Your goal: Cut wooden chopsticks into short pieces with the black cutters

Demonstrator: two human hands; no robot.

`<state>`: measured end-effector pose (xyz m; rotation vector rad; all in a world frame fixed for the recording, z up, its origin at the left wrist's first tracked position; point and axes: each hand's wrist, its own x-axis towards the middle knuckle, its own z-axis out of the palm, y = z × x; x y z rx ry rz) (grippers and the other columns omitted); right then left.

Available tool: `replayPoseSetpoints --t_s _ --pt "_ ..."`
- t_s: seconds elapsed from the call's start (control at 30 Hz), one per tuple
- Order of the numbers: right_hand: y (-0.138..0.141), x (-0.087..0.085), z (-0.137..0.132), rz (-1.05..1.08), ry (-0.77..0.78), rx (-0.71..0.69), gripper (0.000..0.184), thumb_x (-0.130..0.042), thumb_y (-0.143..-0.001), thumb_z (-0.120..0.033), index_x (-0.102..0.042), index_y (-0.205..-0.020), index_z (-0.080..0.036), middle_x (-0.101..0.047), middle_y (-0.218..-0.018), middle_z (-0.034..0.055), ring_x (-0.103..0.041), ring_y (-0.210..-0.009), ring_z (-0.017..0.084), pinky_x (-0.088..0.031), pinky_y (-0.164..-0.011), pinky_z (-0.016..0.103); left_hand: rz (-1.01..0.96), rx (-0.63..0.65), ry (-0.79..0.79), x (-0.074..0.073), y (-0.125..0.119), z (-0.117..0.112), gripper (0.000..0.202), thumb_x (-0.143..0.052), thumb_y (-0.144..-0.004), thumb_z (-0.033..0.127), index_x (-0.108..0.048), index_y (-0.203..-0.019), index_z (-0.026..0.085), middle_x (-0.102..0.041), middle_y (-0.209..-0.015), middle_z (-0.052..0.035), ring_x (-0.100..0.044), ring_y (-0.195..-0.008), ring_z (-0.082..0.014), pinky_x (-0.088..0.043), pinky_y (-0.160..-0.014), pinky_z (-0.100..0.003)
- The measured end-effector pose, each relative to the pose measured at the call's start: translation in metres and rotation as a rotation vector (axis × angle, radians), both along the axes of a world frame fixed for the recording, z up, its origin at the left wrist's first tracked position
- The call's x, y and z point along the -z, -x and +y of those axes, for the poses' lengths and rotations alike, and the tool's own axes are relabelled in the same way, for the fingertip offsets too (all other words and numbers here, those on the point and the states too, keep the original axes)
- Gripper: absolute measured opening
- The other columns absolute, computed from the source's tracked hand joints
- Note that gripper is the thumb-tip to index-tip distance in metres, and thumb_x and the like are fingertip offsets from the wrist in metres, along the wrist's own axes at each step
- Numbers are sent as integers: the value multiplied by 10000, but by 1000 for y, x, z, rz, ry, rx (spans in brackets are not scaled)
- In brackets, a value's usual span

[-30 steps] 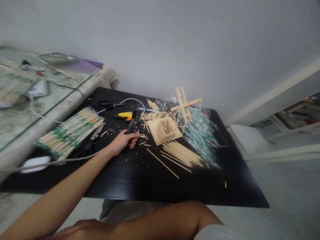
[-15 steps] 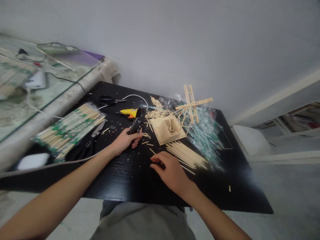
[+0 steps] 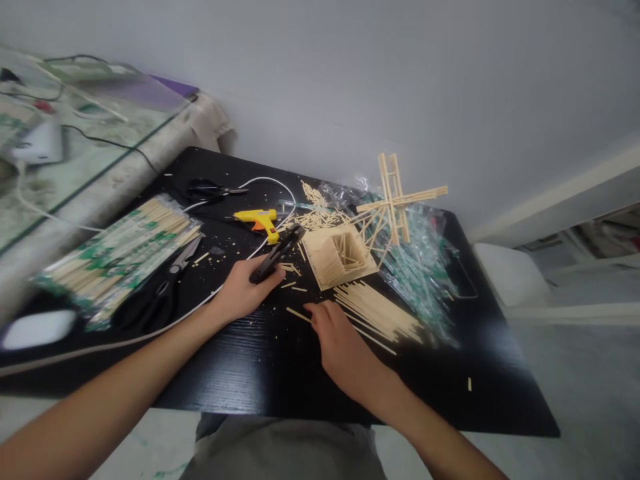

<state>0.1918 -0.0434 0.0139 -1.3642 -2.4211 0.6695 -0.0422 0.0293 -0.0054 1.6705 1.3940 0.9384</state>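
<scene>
My left hand (image 3: pixel 243 291) is closed around a black plier-like hand tool (image 3: pixel 278 255), whose head points up and away to the right. My right hand (image 3: pixel 345 347) is low over the table, its thumb and fingers pinched at the end of a thin wooden stick (image 3: pixel 299 313). Just beyond my right hand, a bundle of loose wooden sticks (image 3: pixel 377 312) lies fanned out. A wooden stick model (image 3: pixel 340 253) with a square base, a hollow box and a windmill-like cross (image 3: pixel 395 199) stands past both hands.
A yellow glue gun (image 3: pixel 260 221), large scissors (image 3: pixel 173 277) and smaller scissors (image 3: pixel 215 191) lie on the black table (image 3: pixel 225 373). Packaged sticks (image 3: pixel 125 253) are at left, crumpled clear wrappers (image 3: pixel 420 267) at right. Cut pieces (image 3: pixel 317 212) are heaped behind the model. A white cable (image 3: pixel 125 341) crosses the left side.
My right hand's fingers have closed on the thin stick, which has shifted towards me. The tool in my left hand has tilted over to the right, uncovering the glue gun's handle.
</scene>
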Motion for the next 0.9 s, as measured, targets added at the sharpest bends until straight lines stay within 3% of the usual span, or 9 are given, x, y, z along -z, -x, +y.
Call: replayPoseSetpoints --t_s 0.1,0.17,0.3,0.43,0.57,0.73,0.9 --pt "-11 -27 17 298 116 -5 270 -421 -1047 -96 -610 -1226 -168 -652 -1139 104 -631 -1058 210 -528 -963 370 79 8 -62 -3 0 -2 295 -605 -920 444 -624 -776 188 -555 -653 38 -482 -616 -131 -373 -607 -251" --pt "-16 -37 28 429 163 49 212 -460 -1054 -157 -646 -1150 -189 -663 -1088 76 -633 -986 191 -520 -912 342 156 -4 -107 -6 0 -3 274 -590 -922 414 -614 -759 195 -542 -620 38 -465 -574 -130 -358 -587 -253" --pt "-16 -29 40 625 274 200 182 -575 -1042 -341 -702 -1046 -210 -691 -967 46 -617 -805 165 -502 -743 297 284 18 -160 -7 1 -4 123 -606 -878 322 -662 -882 212 -658 -708 6 -584 -625 -170 -416 -650 -271" --pt "-11 -17 41 806 316 248 235 -626 -1011 -412 -724 -1103 -219 -691 -937 42 -607 -771 156 -479 -659 270 366 64 -180 -5 1 -8 196 -610 -863 306 -674 -1027 217 -743 -911 -48 -695 -818 -238 -481 -758 -313" --pt "-9 -20 39 863 366 273 231 -646 -995 -420 -716 -1052 -207 -582 -759 0 -520 -650 129 -383 -531 235 404 103 -215 -5 -2 -12 291 -597 -860 290 -658 -1134 213 -750 -1043 -82 -709 -930 -275 -515 -834 -356" --pt "-11 -23 39 852 431 254 334 -627 -1000 -469 -628 -812 -192 -505 -665 -26 -428 -555 97 -306 -476 229 437 156 -220 -5 -4 -15 313 -592 -851 286 -645 -1148 204 -748 -1059 -88 -711 -954 -283 -520 -850 -364" --pt "-13 -22 39 873 480 223 378 -632 -994 -492 -591 -757 -200 -465 -608 -46 -400 -509 88 -295 -460 229 422 166 -195 -5 -6 -17 261 -586 -848 290 -644 -1087 202 -745 -973 -72 -703 -855 -257 -513 -788 -334"
